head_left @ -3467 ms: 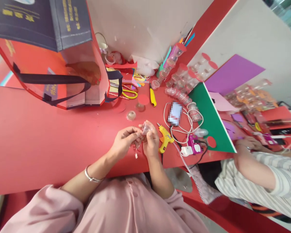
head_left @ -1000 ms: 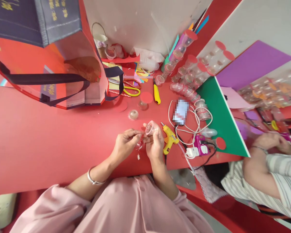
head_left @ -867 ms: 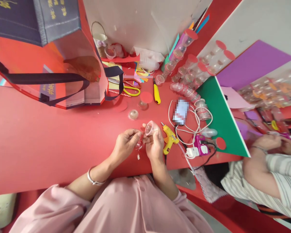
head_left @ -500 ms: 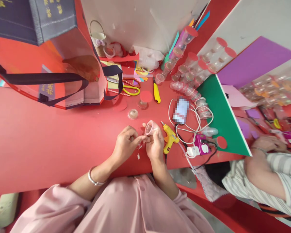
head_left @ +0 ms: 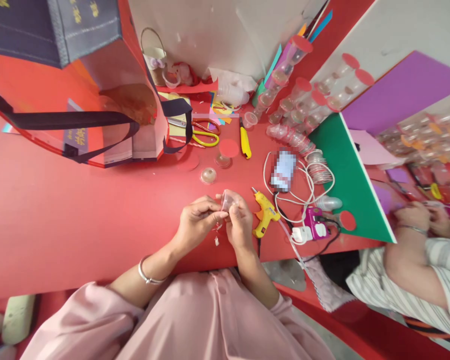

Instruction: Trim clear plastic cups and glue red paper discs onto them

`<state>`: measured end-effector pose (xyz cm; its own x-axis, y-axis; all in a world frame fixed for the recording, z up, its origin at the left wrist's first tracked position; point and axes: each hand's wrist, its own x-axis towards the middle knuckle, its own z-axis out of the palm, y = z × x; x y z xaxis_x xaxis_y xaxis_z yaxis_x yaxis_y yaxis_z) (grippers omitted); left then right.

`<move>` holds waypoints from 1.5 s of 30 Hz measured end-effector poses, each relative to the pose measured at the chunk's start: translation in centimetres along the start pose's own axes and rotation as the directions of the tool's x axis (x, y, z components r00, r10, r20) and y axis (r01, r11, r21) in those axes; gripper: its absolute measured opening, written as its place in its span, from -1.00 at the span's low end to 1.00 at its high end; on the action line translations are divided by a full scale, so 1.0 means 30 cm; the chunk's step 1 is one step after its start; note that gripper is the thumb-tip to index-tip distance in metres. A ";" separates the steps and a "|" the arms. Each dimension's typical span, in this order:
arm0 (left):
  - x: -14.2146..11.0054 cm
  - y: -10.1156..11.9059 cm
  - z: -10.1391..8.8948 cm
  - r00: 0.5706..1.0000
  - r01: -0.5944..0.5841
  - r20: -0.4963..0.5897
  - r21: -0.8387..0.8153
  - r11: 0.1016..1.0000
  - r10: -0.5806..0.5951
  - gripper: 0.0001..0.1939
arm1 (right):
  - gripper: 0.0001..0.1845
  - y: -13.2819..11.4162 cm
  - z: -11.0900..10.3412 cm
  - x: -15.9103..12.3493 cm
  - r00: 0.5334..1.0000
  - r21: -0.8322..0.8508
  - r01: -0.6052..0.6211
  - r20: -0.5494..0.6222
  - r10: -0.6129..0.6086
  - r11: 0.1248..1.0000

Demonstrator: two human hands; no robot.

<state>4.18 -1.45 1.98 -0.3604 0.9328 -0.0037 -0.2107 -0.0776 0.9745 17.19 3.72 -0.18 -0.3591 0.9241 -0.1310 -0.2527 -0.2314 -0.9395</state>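
The right hand (head_left: 241,225) pinches the clear cup (head_left: 228,200), best lightly lest it buckle; whether the left hand (head_left: 195,222), at its rim, grips too is unclear.

Clear glossy plastic cup (head_left: 229,201), matt red tabletop (head_left: 97,220), smooth yellow plastic glue gun (head_left: 264,212), shiny metal bracelet (head_left: 147,276).

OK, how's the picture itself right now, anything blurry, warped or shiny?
Head view: phone masked by coarse squares; far-right cups soft and smeary; bag looks stretched towards the edge; glints on the held cup; glue gun fairly crisp.
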 end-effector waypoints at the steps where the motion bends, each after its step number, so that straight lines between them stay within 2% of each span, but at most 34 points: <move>1: 0.001 -0.001 -0.004 1.000 0.007 0.020 -0.037 0.999 -0.006 -0.80 | -0.50 0.003 -0.004 -0.001 1.000 -0.003 -0.004 0.014 0.004 1.000; 6: 0.000 -0.006 -0.017 0.978 0.165 0.163 -0.204 0.965 -0.133 -0.76 | -0.51 0.017 -0.020 -0.001 1.000 -0.008 -0.014 0.020 0.014 1.000; 9: 0.000 -0.003 -0.012 0.975 0.194 0.149 -0.232 0.953 -0.163 -0.73 | -0.52 0.014 -0.014 0.002 1.000 -0.010 -0.029 0.013 0.029 1.000; 14: -0.002 0.010 0.001 0.979 0.197 0.098 -0.191 0.962 -0.181 -0.75 | -0.58 0.000 -0.002 0.007 0.998 -0.021 0.006 -0.065 -0.007 1.000; 20: -0.007 0.003 -0.005 0.976 0.211 0.084 -0.172 0.962 -0.199 -0.77 | -0.57 -0.001 -0.004 0.005 0.998 -0.017 -0.026 -0.063 0.025 1.000; 30: -0.003 0.003 -0.009 0.981 0.190 0.087 -0.185 0.964 -0.176 -0.81 | -0.58 -0.003 -0.003 0.005 0.996 -0.063 -0.013 -0.085 0.008 0.998; 37: -0.016 0.009 -0.002 1.000 -0.005 -0.024 0.014 1.000 0.005 -0.83 | -0.62 -0.014 0.012 -0.006 0.996 -0.104 0.000 -0.088 -0.009 0.995; 39: -0.020 0.009 0.000 0.999 -0.024 -0.031 0.046 0.999 0.026 -0.82 | -0.62 -0.013 0.012 -0.006 0.995 -0.106 0.017 -0.093 -0.027 0.994; 45: -0.014 0.003 0.006 0.985 0.169 0.075 -0.215 0.962 -0.157 -0.79 | -0.55 0.002 -0.005 0.004 0.998 -0.026 -0.006 -0.061 0.004 1.000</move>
<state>4.46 -1.78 2.12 -0.2538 0.9572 -0.1394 -0.4589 0.0077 0.8884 17.27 3.86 -0.31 -0.3043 0.9401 -0.1540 -0.2272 -0.2286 -0.9466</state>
